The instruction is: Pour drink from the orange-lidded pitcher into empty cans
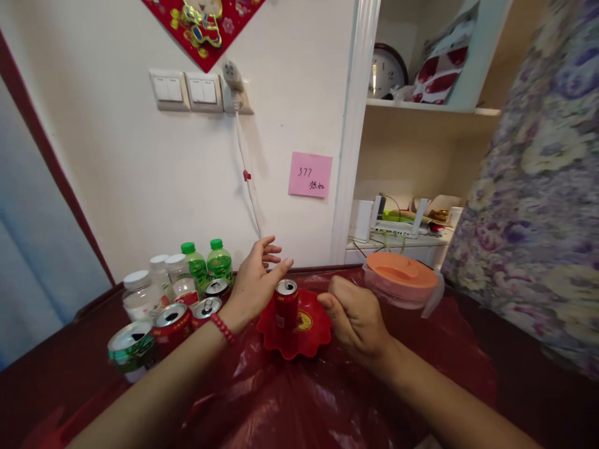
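A red drink can (286, 304) stands upright on a red scalloped plate (299, 340) in the middle of the table. My left hand (255, 280) hovers just left of the can with fingers spread and holds nothing. A red bead bracelet sits on that wrist. My right hand (355, 318) rests to the right of the plate, its fingers curled into a loose fist with nothing visible in it. Neither hand touches the can.
Several opened cans (171, 321), white jars (138, 293) and two green bottles (219, 262) crowd the table's left. A pitcher with an orange lid (402, 277) stands right of my right hand. Red plastic sheet (281, 399) covers the table. A floral curtain (538, 206) hangs at right.
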Available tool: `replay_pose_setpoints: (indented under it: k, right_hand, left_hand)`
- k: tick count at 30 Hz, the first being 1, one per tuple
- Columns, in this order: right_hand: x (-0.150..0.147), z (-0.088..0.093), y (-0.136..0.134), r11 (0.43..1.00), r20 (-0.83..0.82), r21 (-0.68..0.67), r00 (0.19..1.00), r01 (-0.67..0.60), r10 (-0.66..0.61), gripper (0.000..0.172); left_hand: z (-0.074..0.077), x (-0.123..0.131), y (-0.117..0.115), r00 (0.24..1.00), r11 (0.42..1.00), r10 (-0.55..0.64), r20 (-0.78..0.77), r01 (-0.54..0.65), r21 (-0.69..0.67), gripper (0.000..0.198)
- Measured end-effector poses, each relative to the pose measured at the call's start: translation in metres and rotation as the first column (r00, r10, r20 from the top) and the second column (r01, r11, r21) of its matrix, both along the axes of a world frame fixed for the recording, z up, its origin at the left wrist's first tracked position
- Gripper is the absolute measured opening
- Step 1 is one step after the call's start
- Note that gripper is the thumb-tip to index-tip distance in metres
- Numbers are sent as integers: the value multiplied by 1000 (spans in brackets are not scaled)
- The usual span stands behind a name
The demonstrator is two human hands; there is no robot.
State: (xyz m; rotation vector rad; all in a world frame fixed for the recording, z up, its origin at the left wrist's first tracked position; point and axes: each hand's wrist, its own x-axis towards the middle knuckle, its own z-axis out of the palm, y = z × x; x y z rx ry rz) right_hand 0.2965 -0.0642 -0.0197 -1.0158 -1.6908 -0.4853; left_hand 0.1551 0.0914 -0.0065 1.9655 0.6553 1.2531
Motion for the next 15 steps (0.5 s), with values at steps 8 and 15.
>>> replay_pose_setpoints:
  k: [8, 15]
  right_hand:
    - [-6, 32, -56, 995, -20, -21, 995, 97, -97, 16]
    - [-4, -34, -160, 935, 33, -159, 948, 318, -316, 28]
  left_hand:
    - [53, -32, -73, 972, 979, -183, -144, 193, 60, 31]
    - [-21, -148, -146, 889, 956, -291, -354, 283, -75, 26]
